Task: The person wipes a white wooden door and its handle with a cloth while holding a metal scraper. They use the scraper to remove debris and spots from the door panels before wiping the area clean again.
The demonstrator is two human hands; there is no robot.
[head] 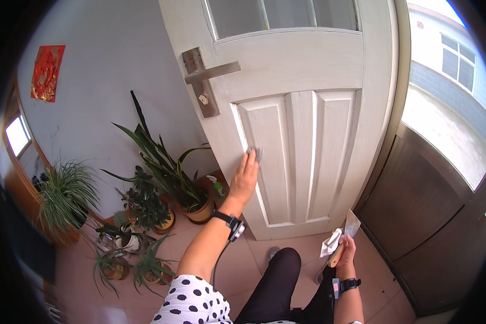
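My left hand [244, 180] presses a small grey scrubbing pad [260, 154] against the left recessed panel [269, 133] of a white-painted wooden door [336, 56]. The fingers cover part of the pad, and its exact material is hard to make out. Lower down on the right, my right hand [346, 253] grips the wooden handle of a putty knife [352, 226], blade pointing up. A crumpled white tissue or cloth [331, 243] is held in the same hand beside the handle. Above my left hand, the door carries a worn metal lever handle [212, 73] with a key in the lock plate.
Several potted plants stand left of the door, among them a snake plant [168, 178] and a spider plant [67, 194]. A green spray bottle [216, 187] is by the door's edge. A dark metal door panel [425, 194] bounds the right side. Pink tiles [235, 267] cover the floor.
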